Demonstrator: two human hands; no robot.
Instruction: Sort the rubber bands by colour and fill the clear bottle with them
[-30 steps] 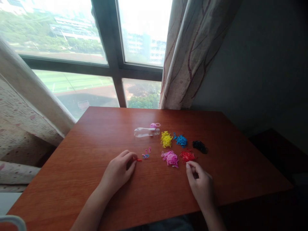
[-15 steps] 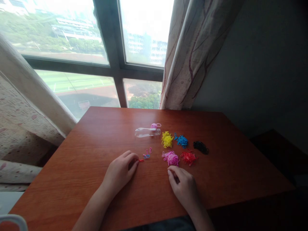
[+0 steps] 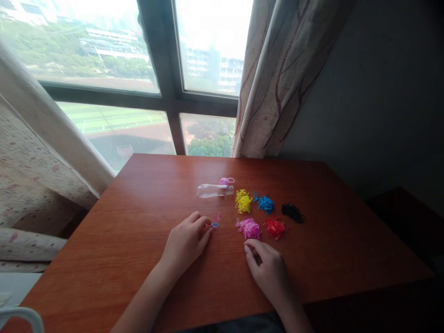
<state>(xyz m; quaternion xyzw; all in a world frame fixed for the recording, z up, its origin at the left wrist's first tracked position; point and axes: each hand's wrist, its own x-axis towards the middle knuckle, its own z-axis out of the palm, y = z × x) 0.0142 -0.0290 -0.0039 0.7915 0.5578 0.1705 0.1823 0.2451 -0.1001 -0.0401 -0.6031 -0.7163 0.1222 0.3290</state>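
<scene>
My left hand (image 3: 189,238) rests on the table with its thumb and fingertips drawn together. Its fingertips meet a small loose group of pink and blue loop-shaped clips (image 3: 215,225), covering part of it; what is pinched, if anything, is hidden. Just in front of the pink clip pile (image 3: 251,228), my right hand (image 3: 266,262) is closed, thumb against index finger. I cannot make out anything between them. Beside the pink pile lies a red clip pile (image 3: 274,227). Behind these are a yellow pile (image 3: 243,201) and a blue pile (image 3: 265,204), with a black pile (image 3: 292,212) farther right.
A clear plastic bottle (image 3: 212,191) lies on its side behind the piles, mouth to the right. Close behind it sits a pink cap with a loop (image 3: 226,181). The brown wooden table (image 3: 138,203) ends at a window and curtains (image 3: 267,92). A white curved object (image 3: 24,314) shows at lower left.
My left hand has moved right, onto the loose pink and blue clips. The red clip seen at its fingertips is out of sight now. My right hand has stayed by the pink pile.
</scene>
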